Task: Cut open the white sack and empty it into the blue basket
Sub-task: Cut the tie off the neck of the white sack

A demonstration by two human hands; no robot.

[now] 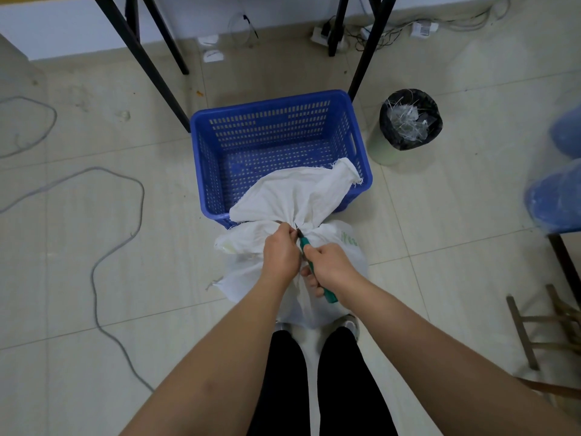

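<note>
Both hands (pixel 280 253) at sack (pixel 292 196) neck.

Tied white sack (pixel 292 196) (neck bunched) stands upright, flopping over empty blue basket (pixel 276 146).

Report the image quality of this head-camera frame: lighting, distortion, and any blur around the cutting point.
Head view: soft, even indoor light, no hard shadows or glare; wide-angle bending curves the floor tiles and table legs near the edges; the white sack, blue basket and both hands are reasonably sharp, though the knife tip is small and hard to resolve.
</note>
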